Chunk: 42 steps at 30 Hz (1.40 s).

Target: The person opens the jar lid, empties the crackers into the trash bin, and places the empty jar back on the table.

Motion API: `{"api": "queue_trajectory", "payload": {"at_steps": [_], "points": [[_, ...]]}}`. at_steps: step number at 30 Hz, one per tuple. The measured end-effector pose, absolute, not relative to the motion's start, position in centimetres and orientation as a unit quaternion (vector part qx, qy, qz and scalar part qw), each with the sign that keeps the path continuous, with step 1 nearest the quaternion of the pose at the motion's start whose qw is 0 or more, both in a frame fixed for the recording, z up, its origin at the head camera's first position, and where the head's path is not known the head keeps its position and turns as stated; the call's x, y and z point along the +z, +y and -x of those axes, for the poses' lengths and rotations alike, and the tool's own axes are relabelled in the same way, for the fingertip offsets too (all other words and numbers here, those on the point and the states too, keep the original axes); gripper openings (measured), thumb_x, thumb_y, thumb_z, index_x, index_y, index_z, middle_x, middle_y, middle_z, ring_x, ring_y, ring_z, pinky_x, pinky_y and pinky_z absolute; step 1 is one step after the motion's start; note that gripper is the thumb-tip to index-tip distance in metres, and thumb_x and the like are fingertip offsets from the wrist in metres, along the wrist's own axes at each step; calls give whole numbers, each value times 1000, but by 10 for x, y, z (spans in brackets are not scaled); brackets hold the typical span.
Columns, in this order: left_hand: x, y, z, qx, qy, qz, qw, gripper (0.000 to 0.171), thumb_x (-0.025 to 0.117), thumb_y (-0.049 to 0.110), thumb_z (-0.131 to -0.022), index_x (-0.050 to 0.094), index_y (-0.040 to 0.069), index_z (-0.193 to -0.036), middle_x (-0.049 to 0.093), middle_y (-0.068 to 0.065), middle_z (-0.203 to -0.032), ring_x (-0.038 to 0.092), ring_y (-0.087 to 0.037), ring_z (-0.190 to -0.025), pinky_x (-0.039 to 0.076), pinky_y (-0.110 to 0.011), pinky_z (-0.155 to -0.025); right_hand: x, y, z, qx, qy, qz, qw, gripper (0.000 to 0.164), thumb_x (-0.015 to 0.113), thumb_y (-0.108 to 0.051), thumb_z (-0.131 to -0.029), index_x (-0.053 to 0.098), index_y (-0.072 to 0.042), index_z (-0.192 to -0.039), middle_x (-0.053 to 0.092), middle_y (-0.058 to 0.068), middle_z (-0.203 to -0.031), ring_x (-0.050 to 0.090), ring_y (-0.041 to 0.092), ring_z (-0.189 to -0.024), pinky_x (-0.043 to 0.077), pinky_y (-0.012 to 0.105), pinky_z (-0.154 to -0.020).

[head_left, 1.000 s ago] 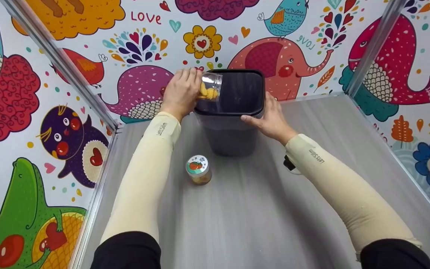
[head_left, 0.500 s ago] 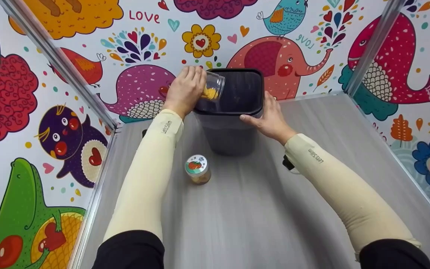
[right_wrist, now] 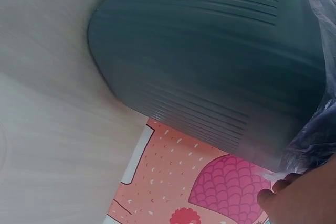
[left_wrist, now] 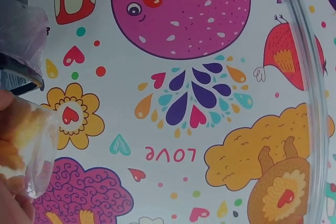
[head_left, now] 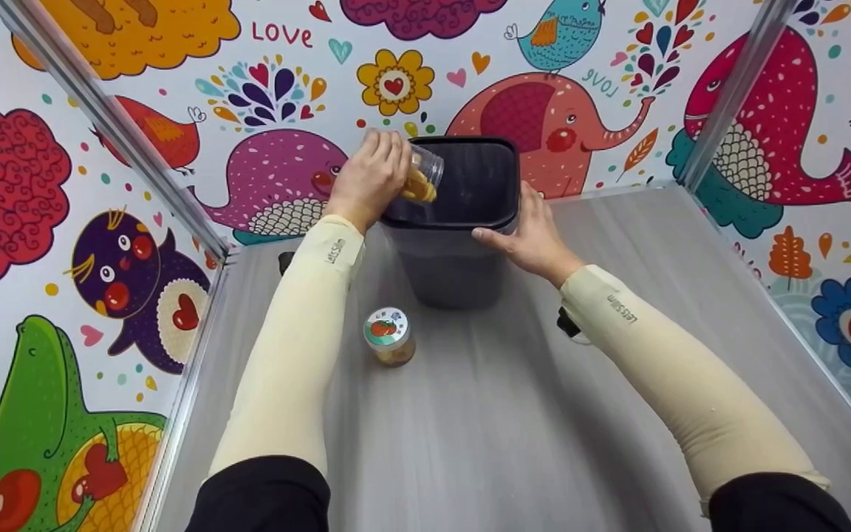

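Observation:
My left hand (head_left: 372,177) grips a clear plastic jar (head_left: 433,164), tilted over the left side of a dark trash bin (head_left: 455,270). Yellow pieces (head_left: 419,186) lie inside along its lower wall, reaching its mouth; their kind is unclear. The left wrist view shows part of this jar (left_wrist: 41,153) close to the bin's black rim (left_wrist: 21,77). At the bin's right front corner, my right hand (head_left: 540,236) holds the rim, thumb at the front and fingers along the side. A translucent liner bag (right_wrist: 323,114) hangs over the rim in the right wrist view.
A second jar (head_left: 388,341) with a white, picture-printed lid stands upright on the grey table (head_left: 470,428), in front of the bin. Cartoon-printed panels (head_left: 285,81) in metal frames enclose the back and both sides. A small dark object (head_left: 286,262) shows beside the left forearm.
My left hand has shifted slightly right and tipped the jar further downward. The yellow pieces have slid toward its mouth. My right hand keeps its place on the bin.

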<state>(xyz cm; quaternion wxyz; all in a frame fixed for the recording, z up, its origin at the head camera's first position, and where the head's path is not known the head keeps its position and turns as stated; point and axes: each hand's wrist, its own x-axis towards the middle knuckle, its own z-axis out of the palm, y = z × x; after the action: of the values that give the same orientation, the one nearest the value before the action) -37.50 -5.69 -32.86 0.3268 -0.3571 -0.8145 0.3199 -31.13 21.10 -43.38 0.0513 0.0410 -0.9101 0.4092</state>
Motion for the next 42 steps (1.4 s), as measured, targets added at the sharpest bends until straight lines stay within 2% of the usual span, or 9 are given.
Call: {"api": "queue_trajectory", "payload": {"at_steps": [5, 23, 36, 42], "points": [[-329, -57, 376, 318, -813, 359, 330, 37, 43, -4, -98, 51, -10, -134, 58, -28, -125, 54, -39, -115, 36, -47, -108, -433, 210, 311, 406, -912, -40, 48, 125, 67, -74, -76, 2, -6, -159, 6, 17, -163, 3, 33, -149, 11, 52, -118], [-327, -55, 376, 340, -794, 355, 357, 38, 32, -3, -101, 47, -15, -135, 57, -31, -124, 55, -43, -113, 38, -47, -106, -430, 209, 311, 402, -914, -37, 52, 126, 69, -74, -76, 4, -5, -159, 8, 18, -163, 5, 34, -149, 13, 52, -117], [-329, -57, 376, 330, -810, 350, 336, 41, 44, -4, -97, 46, -14, -137, 56, -32, -127, 53, -43, -117, 36, -49, -108, -430, 210, 311, 401, -914, -39, 50, 127, 68, -75, -75, 3, -6, -159, 7, 17, -163, 4, 34, -149, 12, 53, -117], [-332, -55, 373, 250, -851, 330, 324, 46, 51, -3, -94, 46, -10, -139, 54, -28, -134, 51, -40, -123, 32, -45, -112, -432, 211, 312, 400, -914, -41, 53, 125, 69, -72, -76, 3, -6, -159, 8, 17, -163, 5, 33, -149, 12, 52, -118]]}}
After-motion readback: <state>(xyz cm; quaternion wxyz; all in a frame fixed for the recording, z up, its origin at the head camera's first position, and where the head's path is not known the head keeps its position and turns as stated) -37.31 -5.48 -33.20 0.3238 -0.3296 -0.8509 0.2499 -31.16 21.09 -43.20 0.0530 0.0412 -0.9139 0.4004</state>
